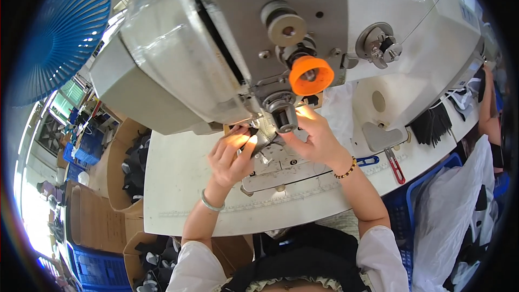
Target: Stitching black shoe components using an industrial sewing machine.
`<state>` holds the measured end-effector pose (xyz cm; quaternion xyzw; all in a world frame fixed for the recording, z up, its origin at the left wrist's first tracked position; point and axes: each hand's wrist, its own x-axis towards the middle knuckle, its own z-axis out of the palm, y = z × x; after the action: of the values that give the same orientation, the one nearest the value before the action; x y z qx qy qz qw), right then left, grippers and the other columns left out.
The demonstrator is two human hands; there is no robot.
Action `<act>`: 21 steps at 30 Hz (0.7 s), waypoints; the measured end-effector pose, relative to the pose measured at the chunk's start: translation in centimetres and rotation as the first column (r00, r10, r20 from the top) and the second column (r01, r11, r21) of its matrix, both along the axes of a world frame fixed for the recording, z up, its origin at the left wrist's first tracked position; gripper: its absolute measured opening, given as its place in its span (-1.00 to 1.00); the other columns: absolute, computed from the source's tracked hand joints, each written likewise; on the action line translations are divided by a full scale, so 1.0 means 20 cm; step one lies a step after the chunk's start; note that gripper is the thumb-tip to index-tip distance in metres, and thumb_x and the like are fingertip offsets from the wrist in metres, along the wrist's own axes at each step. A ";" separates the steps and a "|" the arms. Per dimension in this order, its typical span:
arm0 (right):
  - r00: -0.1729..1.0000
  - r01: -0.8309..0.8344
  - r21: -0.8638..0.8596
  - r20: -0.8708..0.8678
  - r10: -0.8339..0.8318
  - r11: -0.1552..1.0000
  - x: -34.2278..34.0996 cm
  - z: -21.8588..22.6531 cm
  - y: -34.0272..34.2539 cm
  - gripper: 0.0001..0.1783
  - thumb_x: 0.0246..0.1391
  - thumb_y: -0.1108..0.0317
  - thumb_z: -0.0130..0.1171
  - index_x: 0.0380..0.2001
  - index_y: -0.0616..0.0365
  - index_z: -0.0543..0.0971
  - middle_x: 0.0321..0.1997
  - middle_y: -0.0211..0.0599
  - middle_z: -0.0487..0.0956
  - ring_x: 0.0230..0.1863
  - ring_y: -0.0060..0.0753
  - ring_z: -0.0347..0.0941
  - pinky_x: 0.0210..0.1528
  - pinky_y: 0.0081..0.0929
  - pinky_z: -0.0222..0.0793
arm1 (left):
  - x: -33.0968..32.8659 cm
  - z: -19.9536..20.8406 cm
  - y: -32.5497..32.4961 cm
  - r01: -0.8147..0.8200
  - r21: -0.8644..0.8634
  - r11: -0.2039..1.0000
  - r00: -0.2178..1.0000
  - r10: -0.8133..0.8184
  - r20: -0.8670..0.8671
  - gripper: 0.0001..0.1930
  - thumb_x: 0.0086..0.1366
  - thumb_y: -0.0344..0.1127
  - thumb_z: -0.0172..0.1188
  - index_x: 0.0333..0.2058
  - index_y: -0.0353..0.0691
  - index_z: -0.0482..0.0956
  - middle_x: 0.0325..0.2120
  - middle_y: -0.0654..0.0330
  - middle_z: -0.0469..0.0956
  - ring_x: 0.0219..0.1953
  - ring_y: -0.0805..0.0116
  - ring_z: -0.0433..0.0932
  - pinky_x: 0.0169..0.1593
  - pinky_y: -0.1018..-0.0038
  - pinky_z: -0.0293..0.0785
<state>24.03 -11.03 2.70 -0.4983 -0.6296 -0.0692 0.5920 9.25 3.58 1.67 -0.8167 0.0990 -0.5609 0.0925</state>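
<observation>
A large pale sewing machine (184,70) stands over the white table (189,200), its lamp lighting the stitching area. My left hand (232,157) is left of the needle area, with fingers and thumb closed on a small black piece of fabric (253,131). On the other side, my right hand (316,138) reaches in beside the round metal part (283,114) at the bottom of the machine head. Its thumb and fingers are bent toward each other, but the machine head hides their tips and whatever is between them. An orange cup-shaped knob (312,75) sits above this hand.
Red-handled thread snips (396,167) and a blue-handled tool (368,160) lie right of my right wrist. Black strips (431,124) are farther right. A blue basket (400,216) adjoins the table, and cardboard boxes (120,167) of dark pieces stand left. Another person's arm (488,97) shows at far right.
</observation>
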 end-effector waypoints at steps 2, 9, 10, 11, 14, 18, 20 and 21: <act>1.000 0.014 -0.009 -0.021 -0.014 1.000 -0.01 -0.01 0.02 -0.87 -0.05 0.46 0.13 -0.36 0.22 0.47 -0.28 -0.24 0.45 -0.36 -0.30 0.36 -0.30 -0.48 0.31 | -0.01 0.01 -0.02 0.004 -0.023 1.000 1.000 -0.004 -0.010 -0.73 -0.26 -0.58 0.09 -0.46 -0.21 0.54 -0.51 0.22 0.50 -0.36 0.28 0.57 -0.24 0.42 0.57; 0.970 0.103 -0.138 -0.207 -0.130 0.985 -0.01 -0.01 0.08 -0.87 -0.04 0.46 0.08 -0.42 0.31 0.42 -0.47 -0.31 0.46 -0.39 -0.41 0.38 -0.32 -0.51 0.30 | 0.01 0.02 0.04 -0.074 -0.173 0.982 0.994 0.058 -0.096 -0.73 -0.27 -0.54 0.13 -0.46 -0.22 0.53 -0.45 0.22 0.49 -0.43 0.27 0.51 -0.40 0.46 0.46; 0.918 0.047 -0.192 -0.379 -0.118 0.980 -0.04 0.03 0.08 -0.87 -0.03 0.45 0.07 -0.42 0.30 0.43 -0.47 -0.35 0.46 -0.39 -0.48 0.38 -0.33 -0.53 0.29 | 0.02 0.02 0.05 -0.041 -0.164 0.986 0.998 0.033 -0.053 -0.72 -0.28 -0.54 0.15 -0.45 -0.22 0.53 -0.45 0.21 0.49 -0.44 0.26 0.49 -0.43 0.46 0.42; 0.835 -0.018 -0.234 -0.539 -0.114 0.972 -0.06 0.06 0.08 -0.88 -0.02 0.45 0.07 -0.42 0.29 0.43 -0.48 -0.40 0.46 -0.40 -0.55 0.38 -0.35 -0.55 0.29 | 0.02 0.01 0.06 -0.038 -0.164 0.986 0.998 0.030 -0.053 -0.72 -0.28 -0.54 0.15 -0.45 -0.22 0.53 -0.45 0.21 0.49 -0.44 0.26 0.49 -0.43 0.46 0.42; 0.736 -0.165 -0.211 -0.677 -0.022 0.963 -0.03 0.09 0.10 -0.90 -0.03 0.46 0.07 -0.42 0.28 0.46 -0.49 -0.44 0.47 -0.41 -0.63 0.38 -0.38 -0.58 0.28 | 0.03 -0.02 0.08 -0.030 -0.160 0.987 0.999 0.026 -0.026 -0.71 -0.28 -0.57 0.14 -0.45 -0.22 0.53 -0.43 0.20 0.49 -0.40 0.24 0.48 -0.41 0.46 0.42; 0.753 -0.304 -0.360 -0.658 -0.009 0.882 0.04 0.14 0.12 -0.95 -0.09 0.51 0.06 -0.50 0.27 0.45 -0.52 -0.42 0.45 -0.49 -0.66 0.38 -0.53 -0.63 0.26 | -0.01 0.04 0.10 -0.134 0.012 0.991 0.991 0.134 0.013 -0.69 -0.30 -0.61 0.13 -0.45 -0.21 0.53 -0.42 0.19 0.48 -0.36 0.24 0.47 -0.40 0.45 0.42; 0.699 -0.416 -0.342 -0.713 0.056 0.843 0.22 -0.04 0.23 -0.97 -0.09 0.52 0.05 -0.53 0.26 0.43 -0.55 -0.42 0.43 -0.54 -0.66 0.36 -0.59 -0.64 0.23 | 0.00 0.08 0.07 -0.166 0.137 0.977 0.986 0.161 0.046 -0.75 -0.27 -0.62 0.17 -0.50 -0.22 0.52 -0.44 0.17 0.46 -0.35 0.23 0.48 -0.38 0.42 0.46; 0.632 -0.545 -0.309 -0.763 0.139 0.780 0.21 -0.03 0.27 -0.97 -0.09 0.54 0.04 -0.56 0.25 0.42 -0.58 -0.42 0.41 -0.59 -0.67 0.35 -0.65 -0.65 0.21 | -0.02 0.10 0.06 -0.174 0.139 0.975 0.985 0.170 0.043 -0.75 -0.27 -0.62 0.17 -0.50 -0.22 0.52 -0.44 0.17 0.46 -0.35 0.23 0.48 -0.38 0.42 0.46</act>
<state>28.13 -5.69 2.18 -0.4894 -0.4351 0.4148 0.6318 8.82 4.85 3.64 -0.8049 0.0660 -0.5547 0.2000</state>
